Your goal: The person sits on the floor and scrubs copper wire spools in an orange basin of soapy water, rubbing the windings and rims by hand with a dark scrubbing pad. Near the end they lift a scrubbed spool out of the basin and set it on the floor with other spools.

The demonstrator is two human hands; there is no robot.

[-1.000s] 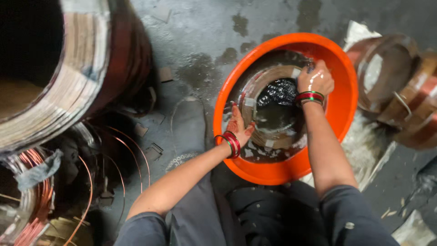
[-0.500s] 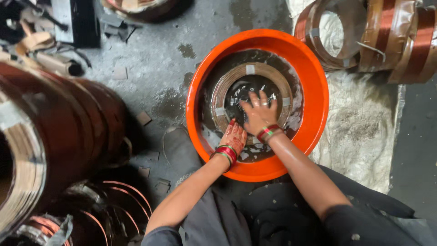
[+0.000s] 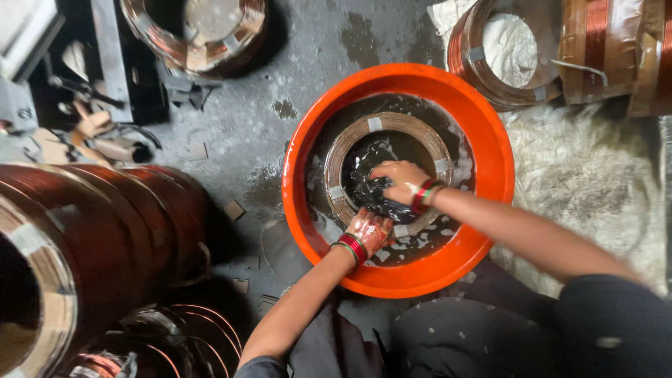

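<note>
An orange round basin (image 3: 483, 133) sits on the wet grey floor, filled with dark liquid. A flat copper wire coil (image 3: 353, 136) bound with pale tape strips lies inside it. My left hand (image 3: 369, 229) presses on the coil's near edge, fingers down in the liquid. My right hand (image 3: 400, 180) reaches into the coil's centre and rests on the wet dark surface there. Both wrists carry red and green bangles. Whether either hand grips the coil is hidden by the liquid.
Large copper coils (image 3: 105, 231) stand at the left. More coils lie at the top (image 3: 192, 28) and top right (image 3: 504, 52). A pale sack (image 3: 588, 182) covers the floor to the right. Metal scraps and tools (image 3: 84, 105) sit upper left.
The view has shifted, bringing the basin nearer the middle. My right hand moved from the coil's far rim into its centre. My left hand stays at the near edge.
</note>
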